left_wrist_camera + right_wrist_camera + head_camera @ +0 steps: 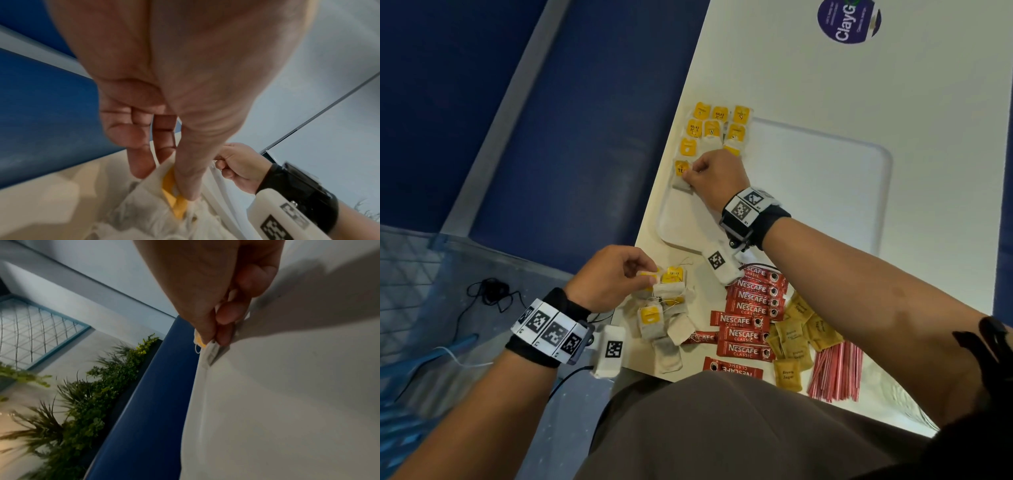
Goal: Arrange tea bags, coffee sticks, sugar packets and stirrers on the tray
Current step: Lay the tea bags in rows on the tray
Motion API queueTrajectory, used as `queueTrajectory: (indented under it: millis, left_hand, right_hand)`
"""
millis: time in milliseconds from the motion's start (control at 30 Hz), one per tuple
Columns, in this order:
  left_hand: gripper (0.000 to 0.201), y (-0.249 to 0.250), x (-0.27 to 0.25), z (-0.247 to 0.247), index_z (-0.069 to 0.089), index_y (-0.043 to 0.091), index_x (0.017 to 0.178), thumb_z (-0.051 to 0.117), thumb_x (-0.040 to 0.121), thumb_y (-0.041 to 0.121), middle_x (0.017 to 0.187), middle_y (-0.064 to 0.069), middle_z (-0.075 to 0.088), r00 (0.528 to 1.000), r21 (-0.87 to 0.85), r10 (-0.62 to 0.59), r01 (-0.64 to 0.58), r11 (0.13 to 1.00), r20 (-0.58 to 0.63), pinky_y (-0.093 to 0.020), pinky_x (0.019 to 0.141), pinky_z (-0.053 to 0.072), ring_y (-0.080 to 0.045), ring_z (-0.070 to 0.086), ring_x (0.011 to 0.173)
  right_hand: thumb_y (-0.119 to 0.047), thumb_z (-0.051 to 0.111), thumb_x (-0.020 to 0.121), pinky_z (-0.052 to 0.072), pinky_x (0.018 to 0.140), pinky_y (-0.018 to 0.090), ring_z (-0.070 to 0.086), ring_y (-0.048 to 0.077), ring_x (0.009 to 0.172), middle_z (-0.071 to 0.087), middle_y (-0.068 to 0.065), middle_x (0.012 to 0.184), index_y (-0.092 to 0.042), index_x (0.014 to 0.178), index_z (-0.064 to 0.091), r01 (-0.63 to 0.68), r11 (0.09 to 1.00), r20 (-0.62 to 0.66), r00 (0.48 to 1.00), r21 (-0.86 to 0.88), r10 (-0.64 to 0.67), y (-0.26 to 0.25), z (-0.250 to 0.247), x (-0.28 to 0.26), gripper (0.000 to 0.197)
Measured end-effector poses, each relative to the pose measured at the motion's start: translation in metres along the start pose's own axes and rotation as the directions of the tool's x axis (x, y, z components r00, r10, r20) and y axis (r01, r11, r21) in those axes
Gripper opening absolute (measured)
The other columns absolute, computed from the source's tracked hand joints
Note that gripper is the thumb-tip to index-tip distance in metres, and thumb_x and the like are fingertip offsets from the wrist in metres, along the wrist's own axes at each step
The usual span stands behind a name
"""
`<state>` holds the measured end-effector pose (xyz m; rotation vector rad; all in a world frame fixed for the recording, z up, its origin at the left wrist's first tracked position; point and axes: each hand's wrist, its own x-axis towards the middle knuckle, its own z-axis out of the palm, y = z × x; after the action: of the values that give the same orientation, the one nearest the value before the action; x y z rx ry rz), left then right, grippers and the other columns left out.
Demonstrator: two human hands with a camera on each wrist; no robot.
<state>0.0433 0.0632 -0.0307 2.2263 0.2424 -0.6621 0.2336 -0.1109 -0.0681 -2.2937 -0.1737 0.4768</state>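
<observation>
Tea bag (682,178) pinched by right hand (714,178) at tray (681,222) edge; left hand (607,277) pinches another from pile (664,315). Risk: tangled strings drag neighbours.

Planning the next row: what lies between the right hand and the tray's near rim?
Bare tray floor, seen in the head view, between right hand and rim.

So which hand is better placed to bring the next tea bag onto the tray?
Left. The left hand already pinches a tea bag from the loose pile, while the right hand is busy setting one on the tray.
</observation>
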Motion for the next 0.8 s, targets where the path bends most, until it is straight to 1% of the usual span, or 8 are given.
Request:
queueTrajectory:
  millis: [167,233,300,367,500,600,733,800]
  left_hand:
    - [0.009,0.004,-0.002,-0.003,0.075,0.021,0.090,0.082,0.084,0.020,0.078,0.000,0.072,1.000,-0.053,0.011,-0.011,0.999,-0.010,-0.012,0.060,0.048,0.001,0.059,0.062]
    - [0.008,0.005,-0.004,-0.005,0.075,0.020,0.089,0.081,0.084,0.023,0.080,-0.003,0.074,1.000,-0.084,0.006,-0.007,0.996,-0.010,-0.014,0.061,0.050,-0.005,0.061,0.064]
    - [0.009,0.006,-0.007,-0.008,0.075,0.020,0.086,0.081,0.084,0.027,0.081,-0.004,0.074,1.000,-0.102,0.008,-0.009,0.995,-0.010,-0.023,0.065,0.052,-0.016,0.064,0.069]
    - [0.010,0.007,-0.008,-0.010,0.075,0.021,0.085,0.081,0.084,0.028,0.081,-0.005,0.074,1.000,-0.117,0.010,-0.012,0.993,-0.014,-0.027,0.066,0.053,-0.022,0.064,0.073]
    - [0.013,0.010,-0.008,-0.013,0.075,0.017,0.083,0.081,0.083,0.029,0.080,-0.006,0.074,1.000,-0.167,0.014,-0.018,0.986,-0.024,-0.020,0.065,0.051,-0.012,0.063,0.069]
    - [0.012,0.016,-0.009,-0.014,0.076,0.018,0.082,0.080,0.083,0.029,0.078,-0.003,0.074,0.998,-0.176,0.043,-0.048,0.983,-0.035,-0.017,0.062,0.051,-0.010,0.063,0.068]
    - [0.012,0.027,-0.009,-0.016,0.077,0.019,0.085,0.077,0.085,0.030,0.078,0.000,0.076,0.995,-0.201,0.086,-0.093,0.975,-0.042,-0.024,0.067,0.055,-0.021,0.069,0.073]
    - [0.015,0.032,-0.009,-0.017,0.078,0.018,0.085,0.076,0.085,0.033,0.077,0.000,0.075,0.993,-0.201,0.108,-0.116,0.973,-0.049,-0.023,0.064,0.055,-0.017,0.068,0.069]
  right_hand:
    - [-0.039,0.071,0.090,0.046,0.067,0.028,0.061,0.013,0.079,0.066,-0.008,0.085,-0.025,0.085,0.063,0.001,0.995,-0.029,1.000,-0.104,-0.004,-0.003,-0.002,-0.002,0.018]
    - [-0.042,0.070,0.090,0.045,0.065,0.029,0.061,0.015,0.079,0.063,-0.009,0.085,-0.025,0.086,0.059,0.000,0.994,-0.045,0.999,-0.108,-0.005,-0.003,-0.001,-0.004,0.021]
    - [-0.046,0.067,0.092,0.043,0.063,0.029,0.060,0.014,0.078,0.062,-0.009,0.083,-0.025,0.087,0.057,0.015,0.995,-0.062,0.998,-0.101,-0.022,-0.004,-0.001,-0.009,0.023]
    - [-0.048,0.065,0.093,0.041,0.061,0.029,0.058,0.011,0.073,0.059,-0.011,0.077,-0.026,0.085,0.056,0.059,0.995,-0.043,0.997,-0.081,-0.063,-0.006,-0.004,-0.017,0.026]
    - [-0.047,0.067,0.093,0.052,0.068,0.030,0.059,0.006,0.071,0.063,-0.011,0.076,-0.023,0.083,0.066,0.236,0.972,0.072,0.969,0.002,-0.236,-0.011,-0.013,-0.040,0.026]
    - [-0.041,0.068,0.095,0.045,0.068,0.012,0.061,-0.002,0.074,0.070,-0.012,0.083,-0.020,0.090,0.075,0.346,0.936,0.192,0.916,0.063,-0.352,-0.014,-0.023,-0.065,0.023]
    - [-0.034,0.071,0.095,0.041,0.067,0.006,0.059,-0.014,0.070,0.073,-0.015,0.090,-0.019,0.098,0.081,0.360,0.921,0.325,0.862,0.146,-0.388,-0.012,-0.034,-0.098,0.018]
    - [-0.034,0.072,0.095,0.041,0.068,0.005,0.059,-0.016,0.073,0.074,-0.014,0.096,-0.019,0.103,0.080,0.354,0.918,0.388,0.832,0.178,-0.396,-0.008,-0.037,-0.111,0.019]
